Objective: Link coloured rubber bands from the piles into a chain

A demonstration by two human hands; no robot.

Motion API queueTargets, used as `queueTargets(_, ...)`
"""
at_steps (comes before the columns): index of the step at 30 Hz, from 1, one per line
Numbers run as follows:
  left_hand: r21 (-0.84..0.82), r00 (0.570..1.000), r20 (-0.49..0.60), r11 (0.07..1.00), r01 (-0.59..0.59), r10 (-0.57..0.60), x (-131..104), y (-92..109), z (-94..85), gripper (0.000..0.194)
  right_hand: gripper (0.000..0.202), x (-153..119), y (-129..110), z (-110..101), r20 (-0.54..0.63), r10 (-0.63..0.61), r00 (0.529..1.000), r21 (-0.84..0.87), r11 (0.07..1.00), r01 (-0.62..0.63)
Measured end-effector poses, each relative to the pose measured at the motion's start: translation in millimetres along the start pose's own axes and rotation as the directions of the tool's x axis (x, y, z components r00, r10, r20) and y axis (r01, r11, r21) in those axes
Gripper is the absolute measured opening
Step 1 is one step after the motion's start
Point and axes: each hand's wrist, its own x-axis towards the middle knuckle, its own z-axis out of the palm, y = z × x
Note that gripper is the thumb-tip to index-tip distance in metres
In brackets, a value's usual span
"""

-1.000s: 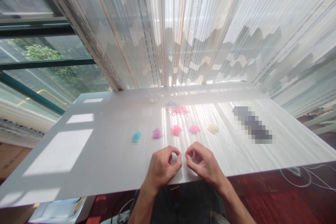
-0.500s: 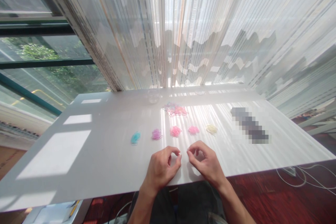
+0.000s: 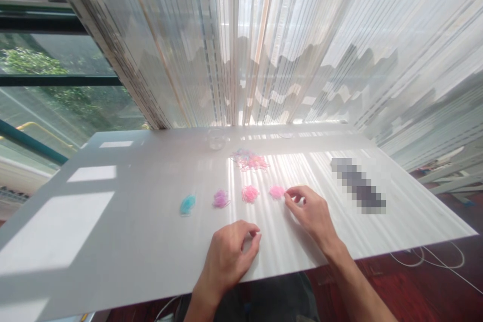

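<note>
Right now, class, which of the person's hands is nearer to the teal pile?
Left. The left hand is apart from the teal pile, to its right and closer to the person; the right hand is farther right, beside the light pink pile.

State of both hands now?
Left hand: curled, open or closed unclear; nothing visibly held.
Right hand: pinched closed beside light pink pile; contents unclear.
</note>
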Motion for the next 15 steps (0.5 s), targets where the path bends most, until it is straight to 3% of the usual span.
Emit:
queueTargets(3,0.012,1.0,0.008,1.0,-0.007,0.007,-0.5,-0.2,0.3,0.009,0.011,-1.8,-2.4,-1.1,0.011,-0.04,0.999,-0.016,0.999,0.04)
queueTargets(6,0.012,0.999,-0.022,0.999,-0.033,0.033,-1.9,-1.5,0.9,0.012,0.008,-9.7,-12.5,-1.8,0.023,-0.155,0.988,-0.022,0.988,0.155)
queueTargets(10,-0.011,0.994,-0.095,0.998,-0.054,0.053,-4.1,-3.6,0.6,0.029,0.012,-24.4,-31.6,2.9,0.164,-0.357,0.919,0.005,0.932,0.361)
queueTargets(15,-0.041,0.992,-0.106,0.996,-0.079,0.074,-3.7,-4.2,-0.1,0.024,0.013,-33.9,-46.9,11.8,0.281,-0.456,0.844,0.034,0.884,0.466)
